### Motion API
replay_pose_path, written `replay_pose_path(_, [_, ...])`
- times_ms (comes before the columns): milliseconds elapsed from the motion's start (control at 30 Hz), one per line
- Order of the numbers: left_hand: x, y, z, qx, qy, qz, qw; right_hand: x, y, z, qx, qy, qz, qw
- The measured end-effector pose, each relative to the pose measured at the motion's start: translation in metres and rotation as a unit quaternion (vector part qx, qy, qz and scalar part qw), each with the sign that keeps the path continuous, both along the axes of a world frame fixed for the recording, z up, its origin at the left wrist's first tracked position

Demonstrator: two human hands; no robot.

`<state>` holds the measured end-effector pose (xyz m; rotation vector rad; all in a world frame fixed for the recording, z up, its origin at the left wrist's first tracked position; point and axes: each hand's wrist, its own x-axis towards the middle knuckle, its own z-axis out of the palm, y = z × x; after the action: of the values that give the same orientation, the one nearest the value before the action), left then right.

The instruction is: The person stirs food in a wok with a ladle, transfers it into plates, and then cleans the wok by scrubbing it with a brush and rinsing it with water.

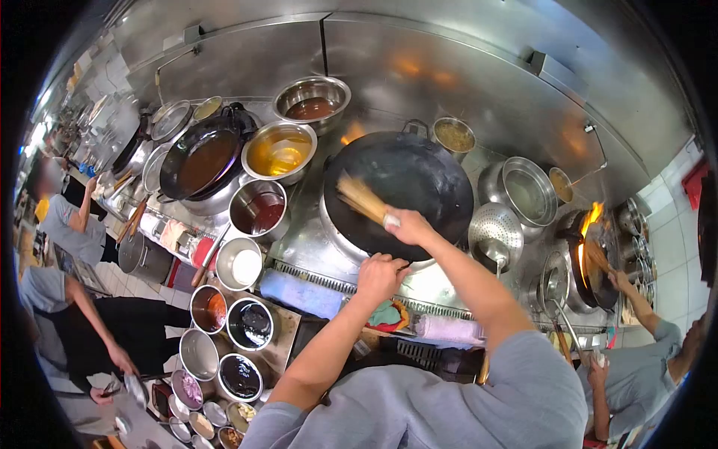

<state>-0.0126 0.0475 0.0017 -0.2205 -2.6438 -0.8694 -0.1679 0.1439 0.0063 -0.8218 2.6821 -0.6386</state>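
Note:
My right hand (410, 226) is closed around the bound end of a bamboo wok brush (363, 196). Its blurred bristles spread over the left part of a large black wok (419, 176), which sits tilted on the stove. At the wok's near edge, my left hand (383, 277) is closed with its fingers curled over the rim or a handle there; the exact grip is hidden. Flame shows behind the wok's far left edge. A perforated metal strainer (495, 228) lies to the right of the wok.
Left stand bowls of yellow liquid (279, 152) and brown sauce (313, 108), a pot of red sauce (258, 209) and a second wok (202, 161). A pot (529, 191) stands right. A flaming wok (598, 262) is worked by a co-worker (636, 382); other people stand left.

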Motion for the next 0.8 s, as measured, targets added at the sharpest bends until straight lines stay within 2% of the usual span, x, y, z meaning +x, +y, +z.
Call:
replay_pose_path(33, [0.003,0.0,-0.001,-0.001,-0.005,0.0,1.0,0.004,0.017,-0.007,-0.009,0.041,0.068,0.997])
replay_pose_path(67, [0.002,-0.001,0.0,-0.002,-0.001,-0.004,1.0,-0.002,0.04,0.014,-0.004,-0.024,0.118,0.993])
replay_pose_path(100, [0.001,-0.003,0.002,-0.003,0.004,-0.007,1.0,-0.013,0.063,0.051,0.086,-0.092,0.095,0.987])
replay_pose_path(133, [0.003,-0.004,0.007,-0.011,-0.01,-0.005,1.0,-0.055,0.097,0.034,0.125,0.004,0.106,0.986])
replay_pose_path(167, [0.002,-0.005,0.009,-0.014,-0.006,0.0,1.0,-0.091,0.122,0.039,0.247,0.097,0.043,0.963])
replay_pose_path(200, [0.007,-0.006,0.008,-0.007,0.004,-0.004,1.0,-0.111,0.135,0.053,0.25,0.111,-0.138,0.952])
replay_pose_path(233, [0.008,-0.006,0.008,-0.001,0.014,-0.008,1.0,-0.105,0.132,0.082,0.079,0.115,-0.203,0.969])
replay_pose_path(267, [0.005,-0.007,0.008,-0.004,0.016,-0.003,1.0,-0.103,0.118,0.079,-0.011,0.204,-0.263,0.943])
replay_pose_path(333, [0.009,-0.002,0.003,-0.007,0.013,0.015,1.0,-0.109,0.081,0.057,-0.087,0.168,-0.321,0.928])
replay_pose_path(367, [0.006,-0.002,0.004,-0.009,0.01,0.015,1.0,-0.109,0.057,0.035,-0.143,0.106,-0.283,0.942])
replay_pose_path(400, [0.006,-0.002,0.003,-0.018,0.004,0.012,1.0,-0.107,0.028,0.007,-0.037,0.061,-0.273,0.959])
replay_pose_path(433, [0.008,-0.002,0.002,-0.025,-0.002,0.01,1.0,-0.092,-0.001,-0.016,-0.024,0.047,-0.231,0.972])
replay_pose_path(467, [0.007,-0.003,0.002,-0.02,-0.015,0.005,1.0,-0.068,-0.023,-0.019,-0.066,-0.033,-0.159,0.985])
replay_pose_path(500, [0.006,-0.004,0.002,-0.019,-0.017,0.008,1.0,-0.014,-0.031,0.036,-0.102,-0.174,-0.139,0.97])
replay_pose_path(533, [0.008,-0.003,0.002,-0.021,-0.023,0.012,0.999,0.008,-0.025,0.051,-0.054,-0.218,-0.083,0.971])
replay_pose_path(567, [0.005,-0.004,0.002,-0.024,-0.022,0.015,0.999,0.0,-0.001,0.004,-0.088,-0.065,0.081,0.991])
replay_pose_path(600, [0.005,-0.003,0.001,-0.024,-0.023,0.009,0.999,0.008,0.029,0.012,-0.054,-0.003,0.169,0.984])
replay_pose_path(667, [0.005,-0.005,-0.003,-0.006,-0.018,0.009,1.0,-0.01,0.092,0.057,0.05,-0.125,0.229,0.964])
replay_pose_path(700, [0.003,-0.005,-0.003,-0.007,-0.019,0.008,1.0,-0.036,0.12,0.071,0.154,-0.097,0.228,0.956])
replay_pose_path(733, [0.004,-0.003,-0.004,-0.008,-0.033,0.01,0.999,-0.071,0.151,0.071,0.212,-0.042,0.201,0.955])
replay_pose_path(767, [0.003,-0.002,-0.004,-0.01,-0.044,0.01,0.999,-0.07,0.145,0.119,0.379,0.058,0.08,0.92])
replay_pose_path(800, [0.003,-0.001,-0.005,-0.008,-0.032,0.014,0.999,-0.089,0.161,0.117,0.289,0.147,-0.095,0.941])
